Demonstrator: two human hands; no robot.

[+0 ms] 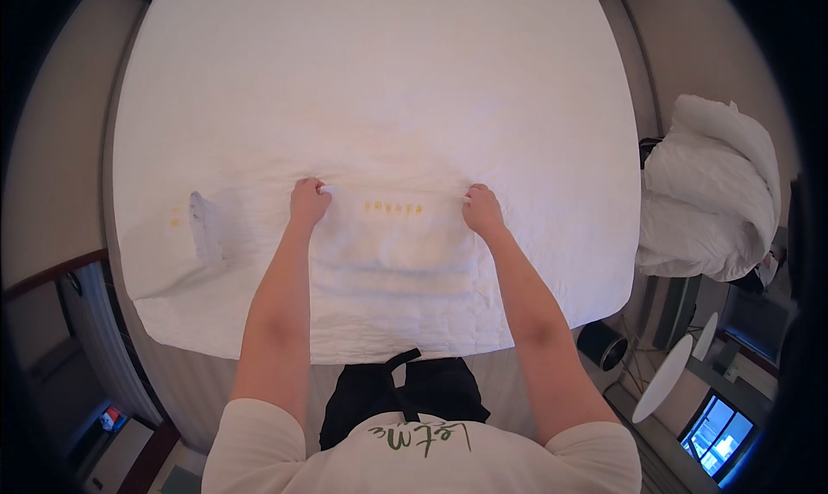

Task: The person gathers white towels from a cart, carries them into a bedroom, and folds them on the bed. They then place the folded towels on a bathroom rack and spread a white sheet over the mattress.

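Note:
A white towel (pixel 392 248) with a row of yellow marks near its far edge lies on the white-covered bed (pixel 371 89), close to the front edge. My left hand (pixel 310 203) pinches its far left corner, and my right hand (pixel 483 209) pinches the far right corner. Between the two hands the far edge runs nearly straight. The near part of the towel shows soft folds. To the left of my left arm, a second white cloth (pixel 204 235) stands partly raised in a narrow fold, with small yellow marks beside it.
A bunched white duvet (pixel 711 192) is piled beyond the bed's right side. Near the bed's front right corner are a black bin (pixel 602 346) and a round white table (pixel 664 378). A wood-framed opening (pixel 56 274) lies at the left.

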